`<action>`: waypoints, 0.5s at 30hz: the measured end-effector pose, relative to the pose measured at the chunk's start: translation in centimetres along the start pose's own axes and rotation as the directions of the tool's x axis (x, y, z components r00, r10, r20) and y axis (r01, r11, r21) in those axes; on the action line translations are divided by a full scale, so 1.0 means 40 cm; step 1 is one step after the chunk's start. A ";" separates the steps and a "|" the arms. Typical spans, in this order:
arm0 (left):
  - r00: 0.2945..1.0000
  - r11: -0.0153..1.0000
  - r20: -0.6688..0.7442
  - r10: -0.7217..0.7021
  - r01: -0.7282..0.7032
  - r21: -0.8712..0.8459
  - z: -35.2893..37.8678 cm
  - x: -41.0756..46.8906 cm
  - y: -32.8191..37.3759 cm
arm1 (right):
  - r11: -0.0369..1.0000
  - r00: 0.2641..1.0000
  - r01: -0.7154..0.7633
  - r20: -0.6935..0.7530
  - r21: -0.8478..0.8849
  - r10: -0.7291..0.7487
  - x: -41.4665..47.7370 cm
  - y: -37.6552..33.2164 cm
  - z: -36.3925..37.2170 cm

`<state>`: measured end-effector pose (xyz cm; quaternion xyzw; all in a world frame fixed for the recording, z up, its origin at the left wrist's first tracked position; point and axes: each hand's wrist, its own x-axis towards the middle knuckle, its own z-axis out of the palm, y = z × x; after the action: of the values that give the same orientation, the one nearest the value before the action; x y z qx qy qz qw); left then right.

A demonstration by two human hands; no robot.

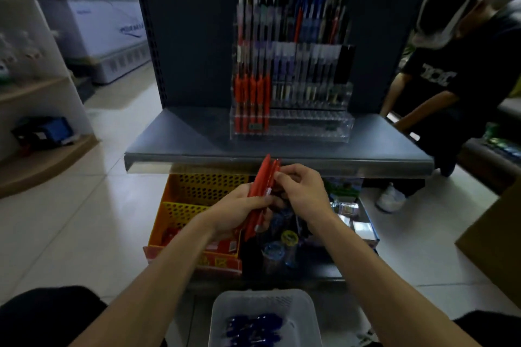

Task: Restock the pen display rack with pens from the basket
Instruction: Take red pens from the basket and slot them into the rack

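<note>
Red pens [260, 191] stand as a tilted bundle in front of the shelf [183, 144] edge, below the clear display rack [310, 127]. The left hand [239, 211] grips their lower half, fingers wrapped round. The right hand [301, 191] pinches near the upper ends with curled fingertips; how many pens it takes hold of cannot be told. More red pens fill the rack's left slots [251, 98]; its other rows are blurred. At the bottom edge a pale basket [225, 304], cut off by the frame, holds blue pens [253, 327]. A yellow perforated box [203, 191] sits under the shelf. The lettering on another person's dark shirt [437, 77] at right is unreadable.
</note>
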<state>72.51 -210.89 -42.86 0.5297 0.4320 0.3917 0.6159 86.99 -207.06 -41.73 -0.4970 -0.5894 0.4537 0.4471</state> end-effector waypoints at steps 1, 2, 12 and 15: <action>1.000 0.999 -0.011 0.016 -0.016 -0.028 0.001 0.002 0.007 | 1.000 1.000 0.012 -0.003 0.023 -0.012 0.006 -0.013 0.001; 0.999 0.999 -0.017 0.030 -0.031 -0.040 0.001 0.003 0.011 | 0.999 0.999 0.031 -0.011 0.037 -0.031 0.013 -0.023 0.001; 0.941 0.971 -0.242 0.238 -0.232 0.053 0.016 0.037 0.067 | 0.819 0.861 0.508 0.120 -0.266 -0.495 0.055 -0.068 -0.018; 0.926 0.965 -0.293 0.237 -0.259 -0.039 0.002 0.056 0.082 | 0.631 0.785 0.593 0.184 -0.501 -0.592 0.076 -0.067 -0.025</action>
<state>73.23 -208.36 -39.86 0.4939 0.4306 0.5552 0.5123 87.17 -204.21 -38.68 -0.3791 -0.8216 0.1000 0.4138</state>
